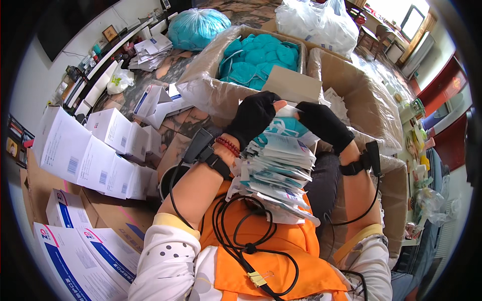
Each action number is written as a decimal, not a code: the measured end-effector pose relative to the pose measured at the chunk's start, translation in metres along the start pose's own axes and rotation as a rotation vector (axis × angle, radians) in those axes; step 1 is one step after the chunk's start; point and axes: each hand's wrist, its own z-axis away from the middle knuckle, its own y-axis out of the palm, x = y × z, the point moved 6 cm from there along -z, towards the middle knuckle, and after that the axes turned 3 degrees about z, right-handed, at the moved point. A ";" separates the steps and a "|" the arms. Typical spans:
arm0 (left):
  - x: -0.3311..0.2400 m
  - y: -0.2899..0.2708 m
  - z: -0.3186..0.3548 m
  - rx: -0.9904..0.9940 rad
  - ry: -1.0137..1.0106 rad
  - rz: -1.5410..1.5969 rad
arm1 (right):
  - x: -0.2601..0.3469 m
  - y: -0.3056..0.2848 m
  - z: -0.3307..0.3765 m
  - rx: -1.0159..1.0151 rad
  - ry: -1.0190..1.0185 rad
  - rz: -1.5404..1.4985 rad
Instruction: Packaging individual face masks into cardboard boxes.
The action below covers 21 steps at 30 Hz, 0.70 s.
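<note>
Both my hands wear black fingerless gloves. My left hand [254, 117] and my right hand [325, 124] are closed on the top edge of a clear and white packet [288, 125] with a teal face mask inside, one at each side. Directly below it, a tall stack of similar mask packets [279, 173] leans on my lap against the orange apron [296, 253]. Just beyond my hands is a large lined carton [201, 85] filled with loose teal masks [261, 56]. A plain cardboard flap [292, 84] stands upright at its near edge.
Another plastic-lined carton [359, 95] stands to the right, with white paper pieces [337, 104] inside. White printed boxes [75, 145] line the left. A bag of teal masks [197, 29] and a white bag [319, 25] sit behind. Black cables [246, 236] hang over the apron.
</note>
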 end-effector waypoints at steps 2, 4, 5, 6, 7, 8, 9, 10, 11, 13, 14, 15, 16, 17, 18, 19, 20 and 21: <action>0.003 0.008 -0.002 0.008 -0.017 0.026 | 0.009 0.010 0.000 -0.022 -0.072 -0.042; 0.001 0.014 -0.004 0.000 0.051 -0.048 | 0.013 0.012 0.003 -0.076 -0.174 -0.010; 0.000 0.015 -0.005 0.008 0.052 -0.047 | 0.010 0.011 0.003 -0.081 -0.168 -0.013; -0.002 0.015 -0.005 0.015 0.060 -0.017 | 0.001 0.011 0.000 -0.053 -0.061 -0.011; -0.003 0.015 -0.006 0.022 0.067 0.014 | -0.008 0.011 -0.002 -0.024 0.045 -0.009; -0.004 0.013 -0.006 0.031 0.066 0.012 | -0.011 0.011 -0.004 -0.028 0.050 -0.015; -0.005 0.015 -0.007 0.091 0.053 0.009 | -0.012 0.012 -0.006 -0.022 0.006 0.006; -0.006 0.018 -0.007 0.152 0.039 0.006 | -0.011 0.014 -0.006 -0.016 -0.037 0.028; -0.005 0.019 -0.007 0.154 0.040 0.005 | -0.009 0.016 -0.006 -0.018 -0.036 0.026; -0.004 0.021 -0.008 0.082 0.066 -0.028 | 0.005 0.014 -0.005 -0.155 -0.181 -0.169; -0.005 0.026 -0.008 0.083 0.066 -0.028 | 0.006 0.016 -0.005 -0.155 -0.181 -0.169; -0.002 0.028 -0.007 0.032 0.015 -0.027 | 0.003 0.017 -0.005 -0.184 -0.096 -0.009; 0.001 0.029 -0.006 -0.019 -0.036 -0.025 | 0.001 0.017 -0.005 -0.210 -0.010 0.152; 0.000 0.033 -0.007 -0.020 -0.037 -0.024 | 0.006 0.019 -0.002 -0.209 -0.010 0.152; 0.002 0.034 -0.007 -0.054 -0.081 -0.076 | 0.018 0.015 0.005 -0.334 -0.094 0.184; 0.005 0.033 -0.007 -0.087 -0.126 -0.127 | 0.031 0.011 0.012 -0.458 -0.177 0.215; 0.012 0.034 -0.005 -0.090 -0.134 -0.131 | 0.052 0.014 0.014 -0.454 -0.270 0.376; 0.027 0.032 -0.009 -0.066 -0.163 -0.150 | 0.062 0.019 0.014 -0.449 -0.280 0.369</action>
